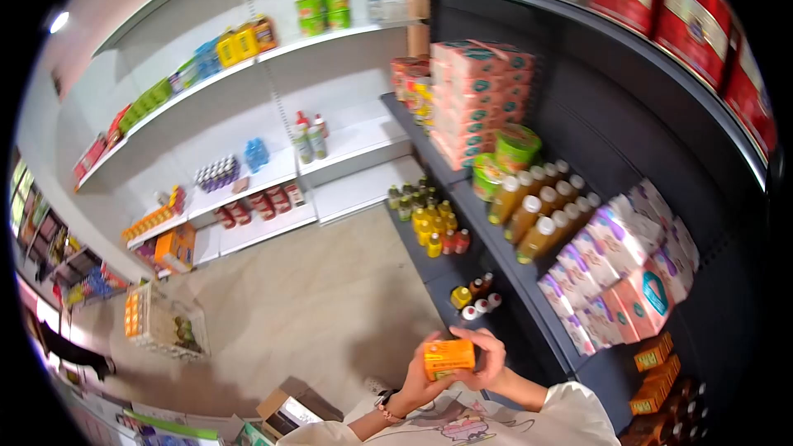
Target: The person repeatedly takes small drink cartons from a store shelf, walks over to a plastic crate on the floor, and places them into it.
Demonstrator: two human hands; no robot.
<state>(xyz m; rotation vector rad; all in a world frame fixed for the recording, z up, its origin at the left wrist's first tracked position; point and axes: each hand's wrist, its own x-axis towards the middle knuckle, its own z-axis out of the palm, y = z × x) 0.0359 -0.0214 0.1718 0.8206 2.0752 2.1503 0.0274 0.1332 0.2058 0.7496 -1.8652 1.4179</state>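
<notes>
Both my hands are wrapped round a small orange box (pixel 448 357) in front of my body, low in the head view. My left hand (pixel 420 384) grips its left side and lower edge, with a dark band and a bracelet at the wrist. On the box's right side, my right hand (pixel 489 361) curls its fingers round the top and edge. Just beyond the box, small bottles with white caps (pixel 481 307) and a yellow one (pixel 461 296) stand on the low dark shelf. More orange boxes (pixel 657 376) are stacked at the lower right.
The dark shelf (pixel 471 190) on the right holds tissue packs (pixel 624 264), juice bottles (pixel 537 235) and green tubs (pixel 517 147). White shelves (pixel 273 153) with goods line the back. A white crate (pixel 169 326) stands on the floor at left; an open carton (pixel 289 409) is beside me.
</notes>
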